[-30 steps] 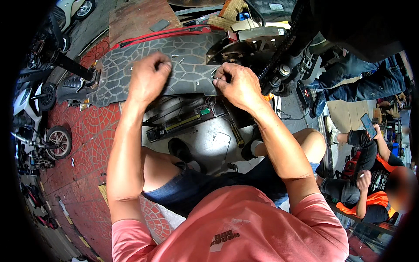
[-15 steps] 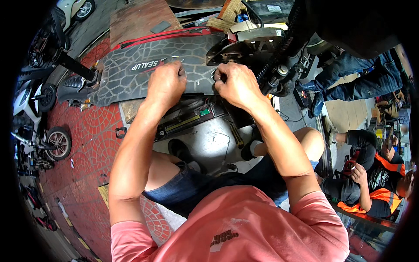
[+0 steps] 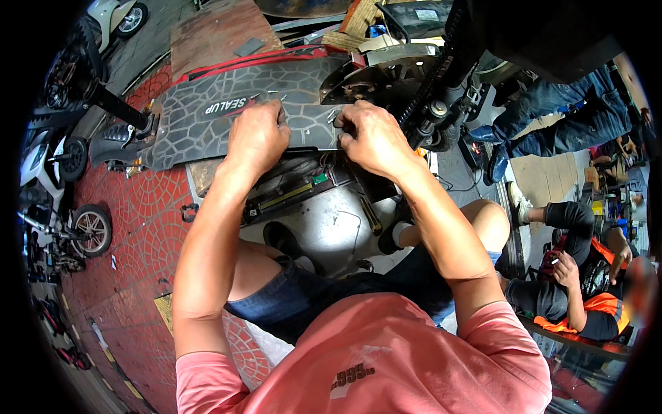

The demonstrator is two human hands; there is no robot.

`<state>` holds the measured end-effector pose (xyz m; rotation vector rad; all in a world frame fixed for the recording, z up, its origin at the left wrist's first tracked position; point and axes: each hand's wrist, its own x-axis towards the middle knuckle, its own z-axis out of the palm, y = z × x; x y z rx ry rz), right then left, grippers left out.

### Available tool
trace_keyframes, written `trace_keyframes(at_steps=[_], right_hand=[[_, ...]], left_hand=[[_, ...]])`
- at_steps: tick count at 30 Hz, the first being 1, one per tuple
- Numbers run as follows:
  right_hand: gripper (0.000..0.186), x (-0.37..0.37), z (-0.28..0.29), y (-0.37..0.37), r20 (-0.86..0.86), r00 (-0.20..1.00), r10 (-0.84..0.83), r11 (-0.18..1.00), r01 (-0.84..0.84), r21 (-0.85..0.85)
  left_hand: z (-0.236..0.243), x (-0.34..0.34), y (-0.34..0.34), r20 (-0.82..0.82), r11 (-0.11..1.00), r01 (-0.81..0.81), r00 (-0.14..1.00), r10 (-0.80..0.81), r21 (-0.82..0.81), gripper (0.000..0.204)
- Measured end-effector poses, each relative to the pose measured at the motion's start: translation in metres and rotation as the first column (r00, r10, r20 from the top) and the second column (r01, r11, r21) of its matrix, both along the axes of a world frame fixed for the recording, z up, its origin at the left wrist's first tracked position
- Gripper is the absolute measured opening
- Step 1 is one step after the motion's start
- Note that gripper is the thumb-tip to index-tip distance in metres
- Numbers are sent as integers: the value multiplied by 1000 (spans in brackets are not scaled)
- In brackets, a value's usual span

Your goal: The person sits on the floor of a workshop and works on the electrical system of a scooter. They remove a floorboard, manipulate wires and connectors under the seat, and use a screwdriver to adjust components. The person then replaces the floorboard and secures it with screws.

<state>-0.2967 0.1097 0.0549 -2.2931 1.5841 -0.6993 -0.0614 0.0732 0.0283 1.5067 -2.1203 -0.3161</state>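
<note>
A dark grey footboard mat (image 3: pixel 186 114) with a pale cracked-stone pattern lies across the top of an electric scooter deck before me. My left hand (image 3: pixel 258 134) is closed, knuckles up, over its near edge; whatever its fingers hold is hidden. To the right, my right hand (image 3: pixel 374 136) is curled at the mat's near right part, thumb and forefinger close together. Small shiny metal pieces, which look like screws (image 3: pixel 332 116), show by its fingertips; whether they are pinched or lying there I cannot tell. Another small screw (image 3: pixel 273 92) lies beyond my left hand.
A dark wheel-like cover (image 3: pixel 376 79) and a black coil spring (image 3: pixel 420 93) stand right of the mat. Below its near edge shows an opened compartment with a green part (image 3: pixel 319 179). Parked scooters (image 3: pixel 89 228) stand left. At right sits a person in an orange vest (image 3: pixel 607 303).
Both my hands stay over the mat, with the left shifted slightly down and left. The view has moved a little, and the seated person at right has moved an arm.
</note>
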Motion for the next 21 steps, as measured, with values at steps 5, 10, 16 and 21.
trace_keyframes(at_steps=[5, 10, 16, 21], right_hand=[[18, -6, -2, 3, 26, 999, 45, 999, -45, 11], [17, -6, -11, 2, -38, 994, 100, 993, -102, -65], [17, 3, -3, 1, -236, 967, 93, 976, -136, -169], [19, 7, 4, -3, -282, 952, 117, 984, -149, -97]], left_hand=[[-3, 3, -2, -15, 1000, 16, 1000, -15, 19, 12], [1, 1, -1, -10, 1000, 17, 1000, -16, 24, 13], [0, -5, -1, 10, 999, -32, 999, 32, 26, 19], [1, 0, -3, -121, 997, -63, 990, 68, 50, 21]])
